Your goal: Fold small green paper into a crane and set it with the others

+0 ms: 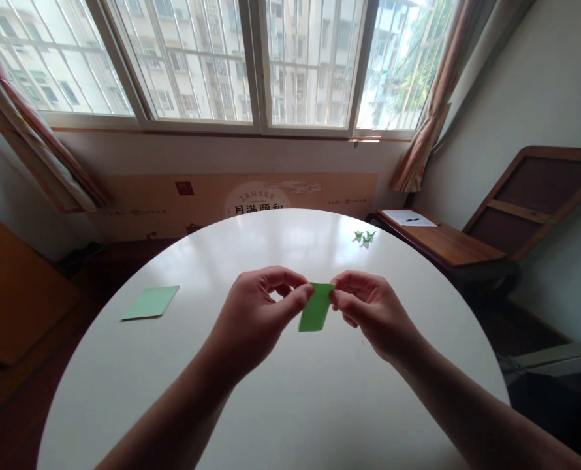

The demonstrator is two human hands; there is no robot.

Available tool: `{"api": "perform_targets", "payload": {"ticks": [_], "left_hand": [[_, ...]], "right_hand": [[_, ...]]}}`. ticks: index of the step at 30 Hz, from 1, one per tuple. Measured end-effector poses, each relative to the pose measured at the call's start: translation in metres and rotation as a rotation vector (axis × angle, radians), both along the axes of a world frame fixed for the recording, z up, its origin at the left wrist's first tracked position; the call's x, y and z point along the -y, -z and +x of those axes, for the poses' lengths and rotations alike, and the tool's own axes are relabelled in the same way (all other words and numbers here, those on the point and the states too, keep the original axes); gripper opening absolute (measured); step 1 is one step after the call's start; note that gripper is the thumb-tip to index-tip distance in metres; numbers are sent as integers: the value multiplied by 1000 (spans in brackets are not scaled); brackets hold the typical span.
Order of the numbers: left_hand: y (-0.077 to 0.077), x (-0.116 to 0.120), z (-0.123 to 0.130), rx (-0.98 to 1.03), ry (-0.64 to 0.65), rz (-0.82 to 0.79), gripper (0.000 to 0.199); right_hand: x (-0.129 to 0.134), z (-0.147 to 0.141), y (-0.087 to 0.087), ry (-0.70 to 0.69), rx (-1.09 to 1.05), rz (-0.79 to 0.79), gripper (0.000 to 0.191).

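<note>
Between my two hands is a green piece of paper point(314, 312), a narrow rectangle that looks folded. My left hand point(266, 310) pinches its upper left corner with thumb and index finger. On the other side, my right hand point(366, 303) pinches the upper right corner the same way. The paper's lower end hangs free, tilted a little to the left. Both hands are over the middle of the white round table point(281, 418). A stack of light green square paper point(151, 303) lies on the table to the left of my left hand.
Several small green folded paper pieces point(365, 238) rest near the table's far right edge. Beyond it, a wooden surface point(447, 243) holds a white sheet point(405, 217) with a pen point(412, 220). Behind the table are a printed banner point(320, 196) and barred windows point(197, 59).
</note>
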State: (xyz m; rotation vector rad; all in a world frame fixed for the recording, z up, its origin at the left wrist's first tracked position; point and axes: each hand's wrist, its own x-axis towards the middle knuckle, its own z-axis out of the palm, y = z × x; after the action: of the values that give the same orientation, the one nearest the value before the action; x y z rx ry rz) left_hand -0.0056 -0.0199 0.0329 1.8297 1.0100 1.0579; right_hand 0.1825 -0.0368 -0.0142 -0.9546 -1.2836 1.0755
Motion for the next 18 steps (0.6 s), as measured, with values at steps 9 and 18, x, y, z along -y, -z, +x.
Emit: {"api": "perform_targets", "payload": {"ticks": [9,18], "left_hand": [[4,-1,2,23,-45,-22,16],[8,0,5,30,-106,12,18]], "right_hand": [[-1,-2,2,-24,-125,-53,18],[1,-9,6,-10,-116,30,22]]}}
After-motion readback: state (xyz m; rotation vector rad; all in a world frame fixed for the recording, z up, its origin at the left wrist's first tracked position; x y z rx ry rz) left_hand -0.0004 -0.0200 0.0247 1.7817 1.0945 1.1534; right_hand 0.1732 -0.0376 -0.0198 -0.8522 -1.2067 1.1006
